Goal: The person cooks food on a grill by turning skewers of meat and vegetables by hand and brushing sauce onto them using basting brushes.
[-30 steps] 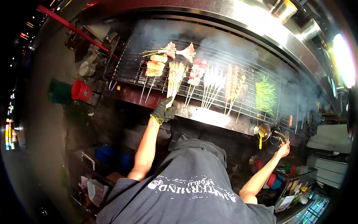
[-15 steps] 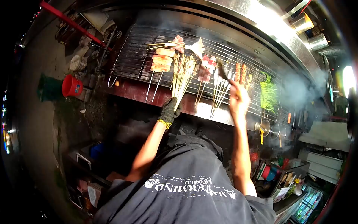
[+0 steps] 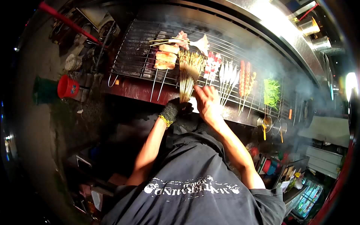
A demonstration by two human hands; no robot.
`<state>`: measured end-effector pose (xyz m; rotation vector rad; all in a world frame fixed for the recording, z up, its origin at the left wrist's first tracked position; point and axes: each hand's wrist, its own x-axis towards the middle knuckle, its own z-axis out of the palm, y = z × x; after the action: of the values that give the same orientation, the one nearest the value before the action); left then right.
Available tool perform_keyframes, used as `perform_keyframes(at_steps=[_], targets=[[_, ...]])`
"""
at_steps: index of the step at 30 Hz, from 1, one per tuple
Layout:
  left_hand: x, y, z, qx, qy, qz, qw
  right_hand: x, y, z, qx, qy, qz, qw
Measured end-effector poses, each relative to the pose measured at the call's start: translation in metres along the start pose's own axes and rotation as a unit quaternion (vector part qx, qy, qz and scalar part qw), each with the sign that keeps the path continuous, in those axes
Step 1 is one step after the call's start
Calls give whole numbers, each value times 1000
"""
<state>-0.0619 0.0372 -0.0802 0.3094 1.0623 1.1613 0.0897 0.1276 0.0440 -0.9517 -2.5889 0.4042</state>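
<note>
My left hand (image 3: 175, 109), in a dark glove with a yellow cuff, grips the lower ends of a thick bundle of skewers (image 3: 186, 84). The bundle's food ends lie on the wire grill (image 3: 140, 43). Bare and just right of the bundle, my right hand (image 3: 207, 98) is closed on a brush (image 3: 192, 71), whose blurred head passes over the skewers. Left of the bundle rest browned pieces on metal prongs (image 3: 165, 57). To the right lie red-and-white meat skewers (image 3: 213, 64), silvery fish skewers (image 3: 227, 75) and sausages (image 3: 244, 77).
Green vegetables (image 3: 271, 93) lie at the grill's right, amid smoke. Small round pans (image 3: 266, 122) hang at its front right edge. A red bucket (image 3: 68, 86) stands at the left, and a red bar (image 3: 69, 23) crosses the upper left.
My right hand has moved left with the brush, from near the sausages to the skewer bundle. The bundle now stands more upright in view, still in my left hand.
</note>
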Motion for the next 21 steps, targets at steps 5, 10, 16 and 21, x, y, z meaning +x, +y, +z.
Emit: perform_keyframes(at_steps=[5, 10, 16, 21], targets=[[-2, 22, 23, -6, -8, -10, 1000, 11, 26, 14, -70, 14, 0, 997], [37, -33, -29, 534, -76, 210, 815, 10, 17, 16, -55, -13, -65, 996], [18, -8, -15, 361, -104, 22, 926, 49, 42, 40, -137, 78, -39, 987], [17, 3, -29, 681, -90, 346, 639, 8, 29, 20, -31, 22, -92, 995]])
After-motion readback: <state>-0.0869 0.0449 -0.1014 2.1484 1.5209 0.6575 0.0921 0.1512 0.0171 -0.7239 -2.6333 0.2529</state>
